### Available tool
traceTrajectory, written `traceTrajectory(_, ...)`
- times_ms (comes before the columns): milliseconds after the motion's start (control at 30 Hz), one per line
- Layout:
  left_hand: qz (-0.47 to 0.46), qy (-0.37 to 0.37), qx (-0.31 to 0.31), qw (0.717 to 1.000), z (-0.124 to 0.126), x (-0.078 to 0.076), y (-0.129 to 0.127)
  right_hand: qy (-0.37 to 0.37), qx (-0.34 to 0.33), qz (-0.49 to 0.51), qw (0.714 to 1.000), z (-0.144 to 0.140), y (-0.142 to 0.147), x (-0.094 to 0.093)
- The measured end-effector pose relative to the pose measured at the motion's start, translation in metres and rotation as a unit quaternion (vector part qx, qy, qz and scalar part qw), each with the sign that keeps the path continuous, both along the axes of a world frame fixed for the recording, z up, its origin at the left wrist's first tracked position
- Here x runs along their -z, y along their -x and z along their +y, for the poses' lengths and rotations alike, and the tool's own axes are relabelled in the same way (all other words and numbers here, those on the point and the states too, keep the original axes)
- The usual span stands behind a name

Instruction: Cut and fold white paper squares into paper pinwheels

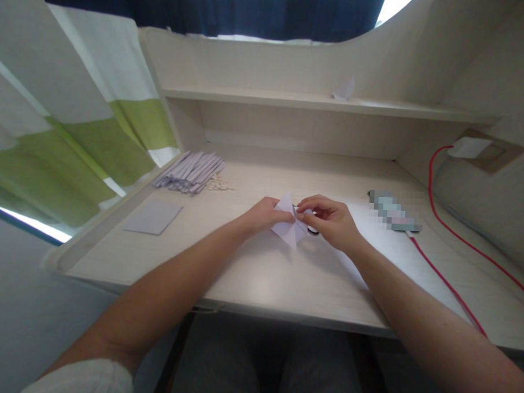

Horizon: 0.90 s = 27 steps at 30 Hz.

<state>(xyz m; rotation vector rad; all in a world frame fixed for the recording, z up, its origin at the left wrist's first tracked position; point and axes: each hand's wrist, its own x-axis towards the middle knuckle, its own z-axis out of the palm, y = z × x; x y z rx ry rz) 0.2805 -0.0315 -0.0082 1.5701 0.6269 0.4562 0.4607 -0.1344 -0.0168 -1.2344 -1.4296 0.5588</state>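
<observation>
A folded piece of white paper (pixel 288 228) with pointed corners sits between both hands just above the middle of the pale wooden desk (pixel 258 277). My left hand (pixel 263 215) pinches its left side. My right hand (pixel 328 219) grips its right side with fingertips at the centre fold. A small dark object (pixel 313 230) lies under my right hand, mostly hidden.
A bundle of folded paper strips (pixel 191 171) and small pale bits (pixel 219 185) lie at the back left. A flat grey sheet (pixel 153 217) rests near the left edge. A blurred device (pixel 394 211) with a red cable (pixel 445 280) lies right. A shelf (pixel 318 101) runs behind.
</observation>
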Motion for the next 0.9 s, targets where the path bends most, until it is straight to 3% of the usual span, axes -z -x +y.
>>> traceTrajectory(200,-0.032,0.014,-0.006,0.999,0.0,0.0016,0.0004,0.027,-0.033,0.115,0.992,0.0027,0.0029,-0.0024)
traceTrajectory(400,-0.053,0.035,0.001,0.998,-0.0008,0.0022,0.0002,0.072,-0.009,0.175,0.982,0.0063,0.0023,-0.0004)
traceTrajectory(900,-0.027,-0.012,-0.033,0.999,-0.0008,0.002,-0.0012,0.102,0.013,0.177,0.979,0.0076,0.0042,0.0027)
